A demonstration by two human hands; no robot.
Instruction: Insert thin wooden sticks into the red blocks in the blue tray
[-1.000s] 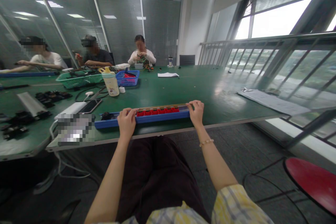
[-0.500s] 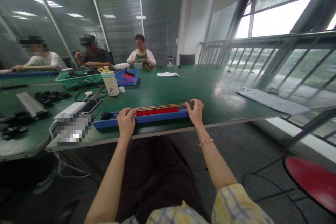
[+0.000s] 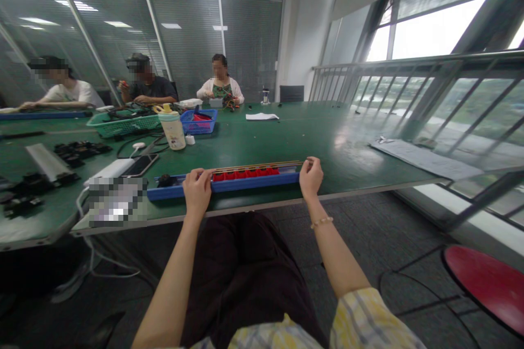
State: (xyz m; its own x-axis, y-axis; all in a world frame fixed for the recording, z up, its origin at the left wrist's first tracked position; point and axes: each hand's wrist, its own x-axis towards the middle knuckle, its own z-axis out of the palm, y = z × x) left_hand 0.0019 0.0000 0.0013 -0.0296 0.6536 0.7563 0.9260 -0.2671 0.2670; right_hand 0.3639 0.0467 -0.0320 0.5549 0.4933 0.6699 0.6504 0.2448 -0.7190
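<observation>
A long blue tray lies along the near edge of the green table, with a row of red parts in it and thin rods along its far side. My left hand rests on the tray left of the red row, fingers curled onto its rim. At the tray's right end my right hand is closed, pinching the tip of the thin rods.
A phone, a white adapter with cable, a bottle, a blue basket and a green basket lie left. Black parts sit far left. Papers lie right. Three people work at the far side. A red stool stands at the right.
My right hand slid to the right off the tray's end and closed into a pinch on the rod tips. My left hand stayed in place.
</observation>
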